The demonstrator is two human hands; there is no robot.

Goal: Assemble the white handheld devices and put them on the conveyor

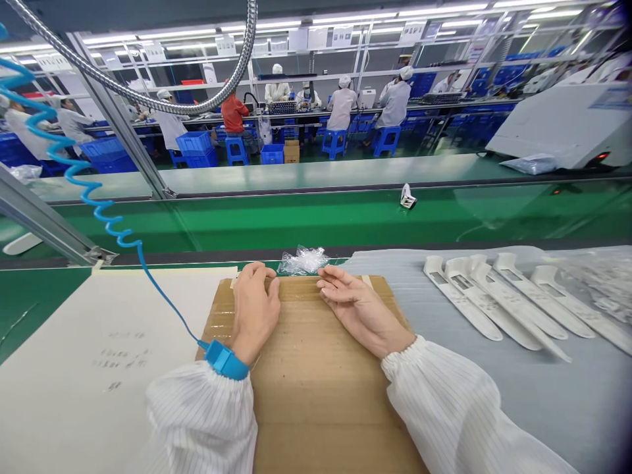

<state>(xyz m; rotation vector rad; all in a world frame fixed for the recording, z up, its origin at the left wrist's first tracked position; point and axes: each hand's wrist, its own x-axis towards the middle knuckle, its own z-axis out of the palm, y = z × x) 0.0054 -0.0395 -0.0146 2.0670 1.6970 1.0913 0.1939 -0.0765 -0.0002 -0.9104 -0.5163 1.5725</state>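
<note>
A brown cardboard sheet (pixel 316 382) lies in front of me, its far edge taped. My left hand (pixel 257 306) is above the cardboard's far left part, fingers loosely bent and thumb apart, with nothing visible in it. A blue wrist strap (pixel 227 360) circles that wrist, and a coiled blue cord runs up from it. My right hand (pixel 358 309) hovers over the far right part, palm turned inward and fingers half stretched, holding nothing. Just past the cardboard, between both hands, lies a small heap of clear plastic film (pixel 303 261).
Several white long-handled parts with small windows (pixel 494 296) lie on grey foam sheet (pixel 533 408) at right, beside clear bags (pixel 597 276). White board (pixel 59 355) is at left. Beyond runs a green conveyor belt (pixel 296 220) carrying a small white-and-black piece (pixel 407 197). Co-workers sit farther off.
</note>
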